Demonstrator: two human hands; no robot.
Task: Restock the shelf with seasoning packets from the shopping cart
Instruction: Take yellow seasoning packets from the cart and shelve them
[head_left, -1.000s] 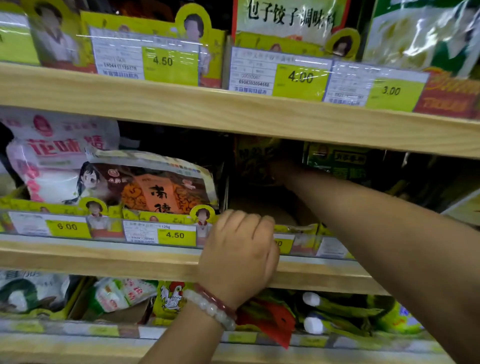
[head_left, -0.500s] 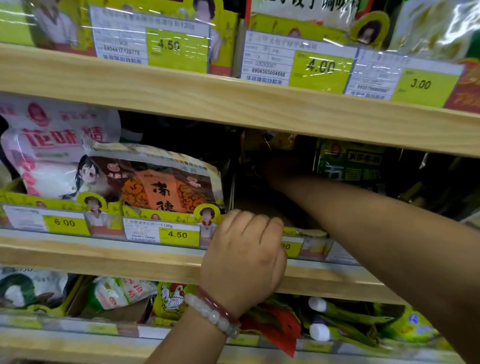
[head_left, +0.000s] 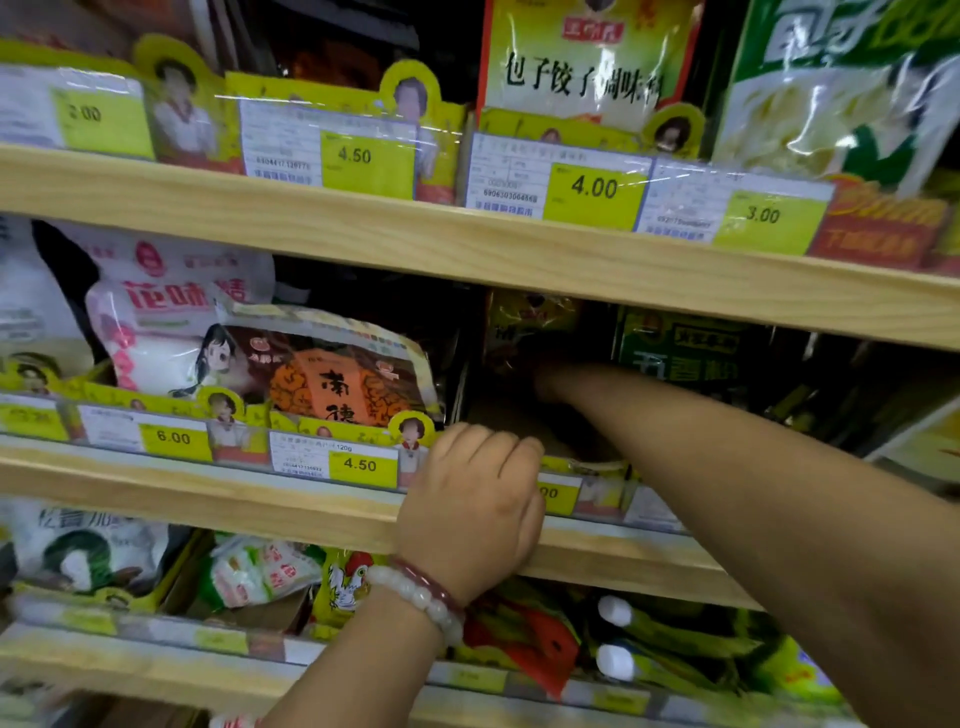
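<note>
Yellow seasoning packet (head_left: 530, 327) stands upright, right hand (head_left: 540, 371) holding it

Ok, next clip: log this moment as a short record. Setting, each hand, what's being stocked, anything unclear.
setting: wooden store shelves with yellow price tags
left hand: left hand rests on the middle shelf's front edge, fingers curled over the price rail; bead bracelets on the wrist
right hand: right hand reaches deep into the middle shelf, at a yellow packet
neighbouring stock: orange-and-brown packet to the left, green packet to the right
unclear: right grip lies in shadow; cart not in view
</note>
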